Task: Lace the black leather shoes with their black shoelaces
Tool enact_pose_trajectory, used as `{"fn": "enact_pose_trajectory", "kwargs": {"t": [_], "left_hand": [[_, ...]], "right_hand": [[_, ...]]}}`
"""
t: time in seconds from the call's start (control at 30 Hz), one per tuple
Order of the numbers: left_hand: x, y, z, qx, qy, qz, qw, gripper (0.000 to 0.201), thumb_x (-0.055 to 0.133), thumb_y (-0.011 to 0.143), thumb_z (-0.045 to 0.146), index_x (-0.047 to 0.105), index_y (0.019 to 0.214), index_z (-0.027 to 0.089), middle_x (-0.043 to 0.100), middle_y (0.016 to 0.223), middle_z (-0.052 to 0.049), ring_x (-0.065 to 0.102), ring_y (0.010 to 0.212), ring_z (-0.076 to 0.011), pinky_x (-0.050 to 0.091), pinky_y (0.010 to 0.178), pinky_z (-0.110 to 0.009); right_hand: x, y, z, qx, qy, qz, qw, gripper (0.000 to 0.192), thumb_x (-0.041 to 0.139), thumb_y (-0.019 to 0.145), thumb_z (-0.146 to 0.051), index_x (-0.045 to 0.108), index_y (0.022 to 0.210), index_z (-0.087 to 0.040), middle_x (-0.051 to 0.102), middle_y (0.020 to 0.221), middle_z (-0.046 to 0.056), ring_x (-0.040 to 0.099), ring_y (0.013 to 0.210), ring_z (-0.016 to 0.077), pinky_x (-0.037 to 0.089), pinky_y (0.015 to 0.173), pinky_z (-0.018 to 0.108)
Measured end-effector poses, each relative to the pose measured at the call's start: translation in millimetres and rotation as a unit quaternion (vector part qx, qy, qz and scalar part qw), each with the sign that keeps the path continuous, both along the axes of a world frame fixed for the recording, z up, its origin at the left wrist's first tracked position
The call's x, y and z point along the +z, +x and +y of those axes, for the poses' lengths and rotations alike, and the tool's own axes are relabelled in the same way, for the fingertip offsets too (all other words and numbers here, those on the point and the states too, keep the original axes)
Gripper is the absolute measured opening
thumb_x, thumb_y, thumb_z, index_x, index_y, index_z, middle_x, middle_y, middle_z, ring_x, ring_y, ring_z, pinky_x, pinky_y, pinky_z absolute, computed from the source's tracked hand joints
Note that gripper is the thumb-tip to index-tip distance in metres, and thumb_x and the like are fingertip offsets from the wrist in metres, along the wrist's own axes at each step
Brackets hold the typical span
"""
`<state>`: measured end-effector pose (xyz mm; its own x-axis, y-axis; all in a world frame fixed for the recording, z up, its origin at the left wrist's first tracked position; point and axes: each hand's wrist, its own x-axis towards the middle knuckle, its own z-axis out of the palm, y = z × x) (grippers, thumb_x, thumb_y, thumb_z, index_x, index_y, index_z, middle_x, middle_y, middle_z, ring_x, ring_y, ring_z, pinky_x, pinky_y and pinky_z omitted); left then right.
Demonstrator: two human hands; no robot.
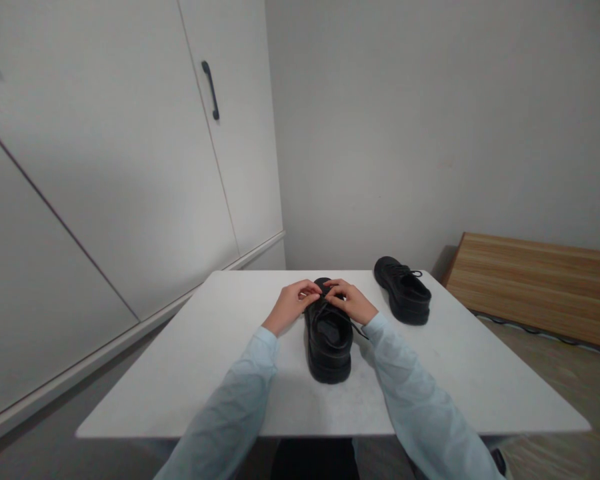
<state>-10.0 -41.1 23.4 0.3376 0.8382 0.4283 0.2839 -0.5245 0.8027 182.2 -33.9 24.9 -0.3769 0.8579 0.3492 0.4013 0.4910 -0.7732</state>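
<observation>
A black lace-up shoe (331, 353) stands on the white table, its heel toward me and its toe pointing away. Over the lacing from the left, my left hand (294, 303) has its thumb and fingertips pinched together on the black shoelace. My right hand (353, 302) comes in from the right and pinches at the same lacing, its fingertips close to those of the left. One loose length of the shoelace (359, 331) trails off the right side of the shoe. The fingers partly hide the upper lacing and the toe.
The matching black shoe (409, 297) is at the table's back right, its laces on. White cabinet doors (130, 167) rise on the left, with a dark handle (211, 91). A wood-grain board (535, 283) lies beyond the white table (220, 393) on the right.
</observation>
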Motion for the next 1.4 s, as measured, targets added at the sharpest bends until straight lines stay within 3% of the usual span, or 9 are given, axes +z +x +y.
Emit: {"fn": "enact_pose_trajectory", "kwargs": {"t": [0.27,0.4,0.5,0.67,0.87,0.93,1.17,1.4], "left_hand": [[2.9,0,-1,0.075,0.056,0.016,0.995,0.021,0.052,0.084,0.034,0.064,0.089,0.018,0.064,0.094,-0.005,0.060,0.084,-0.0155,0.048,0.073,-0.027],[0.1,0,-1,0.056,0.041,0.021,0.997,0.027,0.055,0.082,0.039,0.062,0.099,0.019,0.063,0.106,-0.007,0.058,0.101,-0.0198,0.046,0.087,-0.034],[-0.6,2,-4,0.008,0.031,0.033,0.999,0.050,0.069,0.071,0.041,0.055,0.113,0.019,0.059,0.119,-0.010,0.053,0.113,-0.0232,0.040,0.098,-0.038],[-5.5,5,-5,-0.066,-0.006,0.034,0.997,0.076,0.076,0.063,0.040,0.041,0.128,0.019,0.055,0.124,-0.012,0.051,0.117,-0.0239,0.036,0.102,-0.038],[-13.7,1,-1,-0.076,-0.037,0.027,0.996,0.076,0.074,0.066,0.040,0.037,0.129,0.021,0.053,0.126,-0.011,0.050,0.119,-0.0239,0.036,0.102,-0.039],[-13.2,0,-1,-0.077,-0.034,0.034,0.996,0.072,0.073,0.067,0.040,0.040,0.128,0.021,0.052,0.129,-0.011,0.048,0.121,-0.0241,0.036,0.102,-0.039],[-8.7,-4,-3,-0.064,-0.018,0.062,0.996,0.060,0.070,0.069,0.039,0.049,0.122,0.021,0.054,0.128,-0.010,0.050,0.118,-0.0251,0.036,0.102,-0.042],[-7.2,-4,-4,-0.065,0.010,0.069,0.995,0.054,0.069,0.071,0.037,0.051,0.120,0.022,0.055,0.127,-0.009,0.051,0.116,-0.0242,0.038,0.100,-0.041]], "right_hand": [[4.2,3,-2,-0.060,0.004,0.091,0.994,0.015,0.058,0.076,-0.028,0.067,0.067,-0.018,0.064,0.103,0.010,0.058,0.101,0.0229,0.048,0.081,0.036],[5.7,12,2,-0.087,0.024,0.165,0.982,0.018,0.059,0.075,-0.033,0.066,0.068,-0.018,0.066,0.098,0.010,0.060,0.096,0.0220,0.046,0.086,0.040],[6.4,16,4,-0.098,0.007,0.234,0.967,0.022,0.061,0.076,-0.038,0.065,0.072,-0.017,0.067,0.097,0.010,0.061,0.090,0.0204,0.048,0.082,0.039],[11.0,17,1,-0.104,-0.003,0.373,0.922,0.026,0.063,0.076,-0.043,0.060,0.072,-0.017,0.066,0.095,0.007,0.064,0.076,0.0152,0.053,0.073,0.033],[17.7,31,3,-0.094,0.002,0.536,0.839,0.030,0.067,0.073,-0.042,0.048,0.073,-0.020,0.068,0.085,-0.001,0.067,0.062,0.0129,0.055,0.066,0.031],[19.1,37,5,-0.101,0.004,0.557,0.825,0.030,0.065,0.076,-0.042,0.044,0.074,-0.021,0.069,0.085,-0.001,0.067,0.060,0.0126,0.056,0.064,0.032],[23.1,49,1,-0.112,-0.006,0.519,0.847,0.034,0.061,0.077,-0.048,0.038,0.077,-0.024,0.070,0.080,-0.002,0.065,0.053,0.0132,0.055,0.056,0.032],[24.5,49,-1,-0.128,0.026,0.461,0.878,0.032,0.054,0.079,-0.054,0.038,0.078,-0.026,0.052,0.062,-0.008,0.056,0.048,0.0097,0.054,0.055,0.030]]}}
